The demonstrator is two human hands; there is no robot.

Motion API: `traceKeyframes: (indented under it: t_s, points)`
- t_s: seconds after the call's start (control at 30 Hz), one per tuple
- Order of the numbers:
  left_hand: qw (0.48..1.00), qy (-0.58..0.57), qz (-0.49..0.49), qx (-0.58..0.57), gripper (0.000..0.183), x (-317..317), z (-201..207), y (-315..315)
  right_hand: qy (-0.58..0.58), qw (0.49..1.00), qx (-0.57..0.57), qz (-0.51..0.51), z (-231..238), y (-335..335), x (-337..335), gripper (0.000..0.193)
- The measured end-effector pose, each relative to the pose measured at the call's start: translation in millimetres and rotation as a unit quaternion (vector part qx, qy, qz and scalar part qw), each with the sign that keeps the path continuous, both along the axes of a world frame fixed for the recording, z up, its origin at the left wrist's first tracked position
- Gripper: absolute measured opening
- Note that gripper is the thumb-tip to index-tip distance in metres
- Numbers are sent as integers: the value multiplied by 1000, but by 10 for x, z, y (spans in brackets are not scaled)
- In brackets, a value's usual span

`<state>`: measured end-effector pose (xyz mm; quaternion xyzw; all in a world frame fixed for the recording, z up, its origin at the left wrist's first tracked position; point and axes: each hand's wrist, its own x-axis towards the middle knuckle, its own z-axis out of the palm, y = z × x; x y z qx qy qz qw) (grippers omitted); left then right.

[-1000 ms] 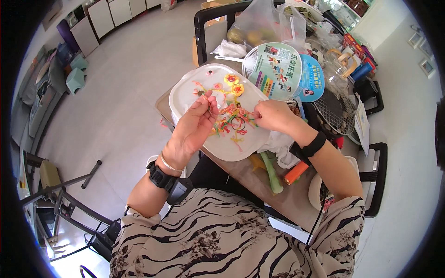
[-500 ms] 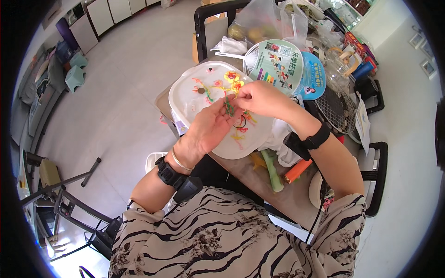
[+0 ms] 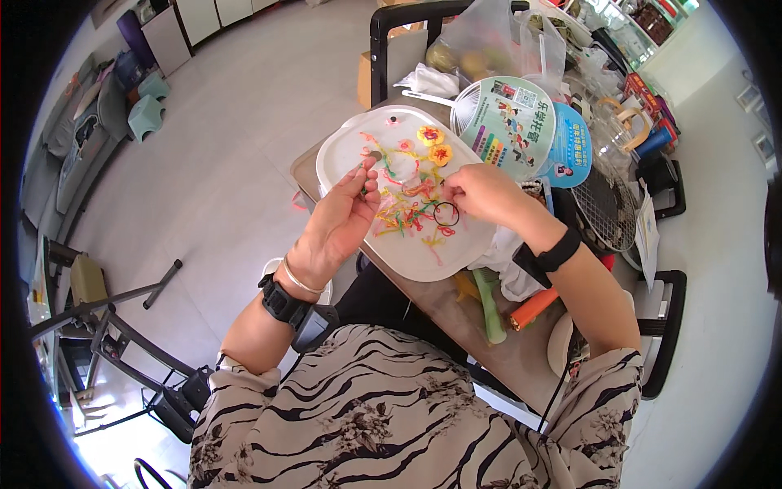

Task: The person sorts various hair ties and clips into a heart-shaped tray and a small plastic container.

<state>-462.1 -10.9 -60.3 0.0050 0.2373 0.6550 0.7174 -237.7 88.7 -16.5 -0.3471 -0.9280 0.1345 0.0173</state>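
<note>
A white rounded tray [image 3: 342,155] carries a loose heap of thin coloured elastic bands [image 3: 399,216], mostly red, yellow, pink and green. My left hand [image 3: 338,212] is raised over the tray's left side, fingers curled in; a bit of green band shows between them, the rest hidden. Beside its fingertips lies a small dark round piece [image 3: 375,156]. Over the right of the heap, my right hand [image 3: 489,194] has its thumb and fingers pinched together; what they hold is hidden. A black ring band [image 3: 445,213] lies just below it. Two yellow flower-shaped ties [image 3: 435,145] lie farther back.
Right of the tray are a green printed hand fan [image 3: 521,122], a blue fan [image 3: 570,151] and a racket [image 3: 604,208]. Plastic bags [image 3: 481,49] stand behind. An orange tube [image 3: 533,308], a pale green object [image 3: 489,306] and white cloth [image 3: 517,265] lie at the near right.
My hands have come apart: the left moved left with its fingers curling over the green bands, the right went down to the heap. The view has shifted slightly.
</note>
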Motion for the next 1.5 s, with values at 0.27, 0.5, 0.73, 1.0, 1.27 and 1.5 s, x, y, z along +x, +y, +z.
traceKeyframes:
  t_s: [0.27,0.5,0.73,1.0,1.27,1.5]
  points:
    - [1000,0,-21,17,23,124,-77,6,-20,999,22,-40,56,-58,-271,13]
    - [1000,22,-15,-3,23,172,3,8,-81,991,-38,-104,3,-53,-360,22]
    - [999,47,-7,-24,24,272,147,30,154,966,-173,-117,126,143,-105,18]
    - [997,12,-74,-12,27,379,224,87,187,969,-151,-59,192,45,-392,19]
    - [999,-5,-34,-12,26,28,18,14,148,978,132,59,-237,189,-391,16]
    - [999,36,-33,-11,19,63,86,-11,142,988,-57,-29,95,184,-352,15]
